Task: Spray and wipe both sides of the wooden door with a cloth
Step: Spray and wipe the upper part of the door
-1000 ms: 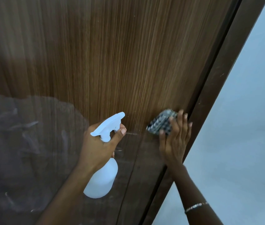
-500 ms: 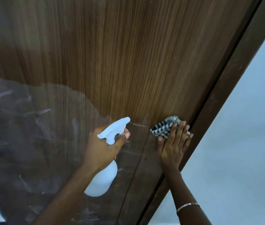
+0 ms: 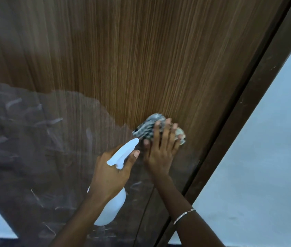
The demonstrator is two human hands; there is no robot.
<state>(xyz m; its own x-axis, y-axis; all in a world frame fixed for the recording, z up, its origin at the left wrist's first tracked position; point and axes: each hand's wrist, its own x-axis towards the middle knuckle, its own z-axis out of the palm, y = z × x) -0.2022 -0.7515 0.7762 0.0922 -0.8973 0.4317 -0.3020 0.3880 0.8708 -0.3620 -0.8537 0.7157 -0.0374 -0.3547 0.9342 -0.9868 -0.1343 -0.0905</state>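
Left hand (image 3: 109,175) grips an opaque white spray bottle (image 3: 112,209); at its one o'clock, flat right hand (image 3: 160,154) presses checked cloth (image 3: 146,127) on wooden door (image 3: 141,59).

The crumpled checked cloth (image 3: 147,129) lies against the brown grained wooden door (image 3: 141,59) near its right edge, under the flat fingers of the right hand (image 3: 160,154). Just left of and below it, the left hand (image 3: 109,175) holds the white plastic spray bottle (image 3: 115,206) before the door, nozzle towards the cloth. Right of the door runs the dark door frame (image 3: 239,122), then the pale wall (image 3: 265,166).
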